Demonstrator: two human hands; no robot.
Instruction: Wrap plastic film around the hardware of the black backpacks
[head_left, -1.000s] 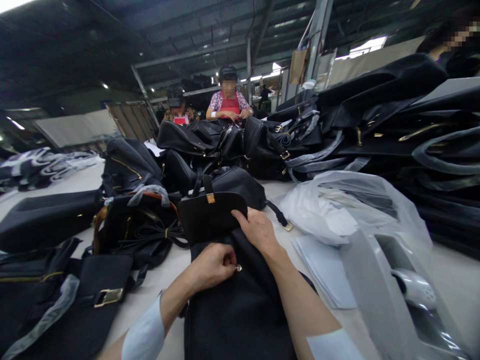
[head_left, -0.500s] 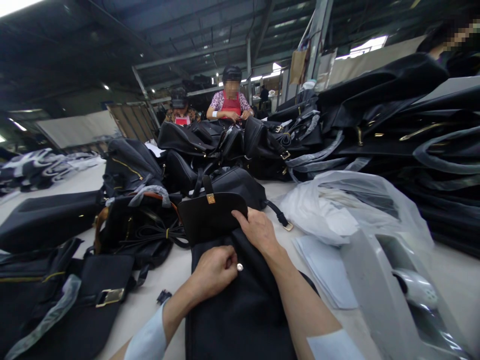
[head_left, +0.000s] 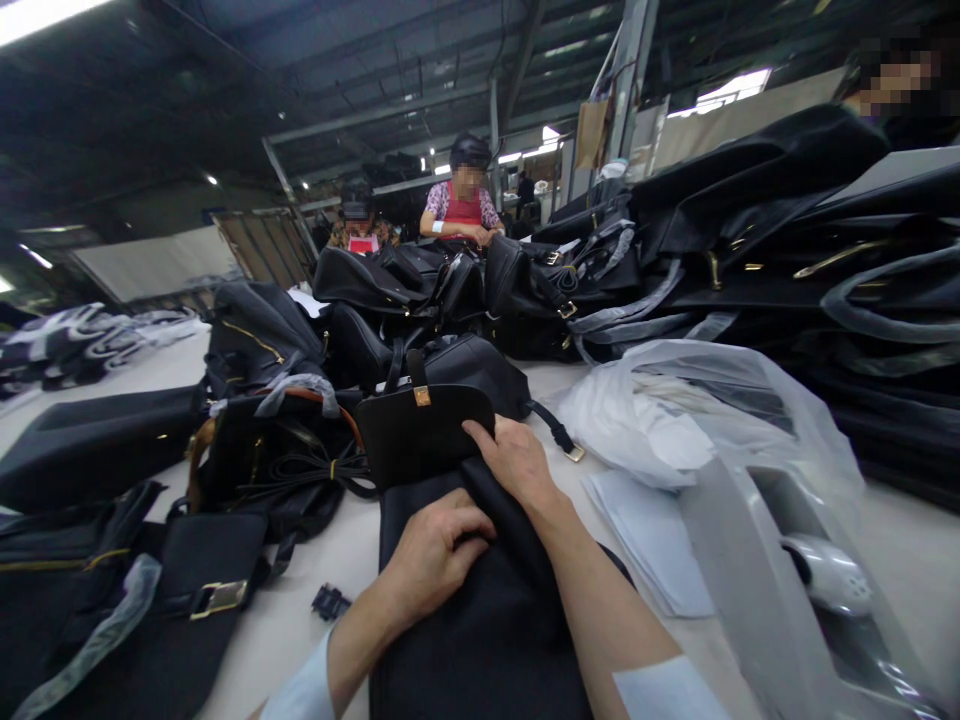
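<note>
A black leather bag [head_left: 480, 630] lies in front of me with its flap [head_left: 420, 440] folded up and away. The flap carries a small gold clasp plate [head_left: 421, 396] on a short strap. My right hand [head_left: 517, 462] grips the flap's right edge, thumb on the near face and the other fingers hidden behind. Over the bag's front, just below the flap, my left hand [head_left: 442, 545] is closed with thumb and forefinger curled together. Whatever lies between those fingertips is hidden.
Black bags [head_left: 97, 435] crowd the left and far side, and a tall pile [head_left: 750, 220] rises at right. A clear plastic bag [head_left: 697, 410], pale blue sheets [head_left: 649, 545] and a grey box [head_left: 720, 560] holding a white device stand right. A co-worker [head_left: 465, 205] works opposite.
My left hand has shifted slightly right, and its fingers now cover the round metal button that showed beside them. My right hand keeps its hold on the flap.
</note>
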